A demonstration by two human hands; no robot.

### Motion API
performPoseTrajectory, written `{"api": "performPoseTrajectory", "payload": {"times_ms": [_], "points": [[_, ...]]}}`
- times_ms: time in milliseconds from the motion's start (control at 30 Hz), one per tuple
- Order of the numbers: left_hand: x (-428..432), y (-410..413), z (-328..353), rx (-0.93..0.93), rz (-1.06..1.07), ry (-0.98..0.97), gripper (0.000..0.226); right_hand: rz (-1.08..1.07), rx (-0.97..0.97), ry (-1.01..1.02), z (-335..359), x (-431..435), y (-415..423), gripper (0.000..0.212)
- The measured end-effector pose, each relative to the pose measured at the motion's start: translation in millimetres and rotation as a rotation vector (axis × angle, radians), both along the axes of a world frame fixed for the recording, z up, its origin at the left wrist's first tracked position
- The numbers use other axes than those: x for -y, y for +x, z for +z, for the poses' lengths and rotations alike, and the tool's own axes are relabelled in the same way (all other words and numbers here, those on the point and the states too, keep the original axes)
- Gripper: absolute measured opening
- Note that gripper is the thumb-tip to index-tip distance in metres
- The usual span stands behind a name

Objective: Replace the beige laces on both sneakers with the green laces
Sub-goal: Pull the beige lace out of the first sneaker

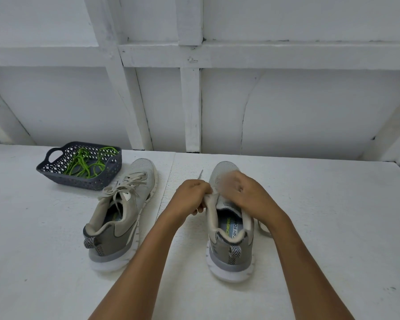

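As the left hand pinches the collar of a grey sneaker, the blurred right hand curls over its tongue; what it holds cannot be told. A beige lace trails from under that wrist onto the white table. Left of the grip stands the second sneaker, fully laced. Beyond it, green laces lie in a dark basket.

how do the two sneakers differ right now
The left sneaker sits untouched, its beige laces threaded; the right sneaker is gripped by the left hand, the right hand over its laces, lace ends trailing. The left sneaker sits slanted; the right sneaker points straight away. Both are grey with white soles.
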State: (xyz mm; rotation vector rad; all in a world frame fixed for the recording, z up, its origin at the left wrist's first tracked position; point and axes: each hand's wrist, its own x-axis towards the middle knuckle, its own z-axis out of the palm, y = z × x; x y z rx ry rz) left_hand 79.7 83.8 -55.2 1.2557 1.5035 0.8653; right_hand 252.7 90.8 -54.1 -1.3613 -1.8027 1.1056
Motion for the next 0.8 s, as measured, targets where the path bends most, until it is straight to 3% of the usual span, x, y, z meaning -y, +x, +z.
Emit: {"api": "performPoseTrajectory", "payload": {"times_ms": [167, 467, 533, 667, 733, 800], "points": [[-0.1, -0.9, 0.2, 0.007, -0.005, 0.0, 0.028, -0.003, 0.308, 0.096, 15.1, -9.7, -10.3, 0.009], [0.5, -1.1, -1.2, 0.023, 0.004, -0.001, 0.028, -0.019, 0.366, 0.136, 13.5, -8.7, -17.1, 0.007], [0.8, -1.9, -1.1, 0.025, 0.002, -0.004, 0.026, -0.032, 0.222, 0.101, 11.6, -8.2, -16.8, 0.008], [1.2, -2.0, -1.9, 0.029, 0.008, -0.008, 0.023, -0.144, -0.439, -0.131, 20.2, -8.0, -10.7, 0.018], [1.2, -1.1, -1.9, 0.027, 0.005, -0.005, 0.025, -0.21, -0.561, -0.126, 26.0, -10.1, -4.0, 0.021], [1.3, -0.1, -1.5, 0.022, 0.001, -0.001, 0.028, -0.255, -0.541, -0.08, 28.3, -11.8, 1.6, 0.022]]}}
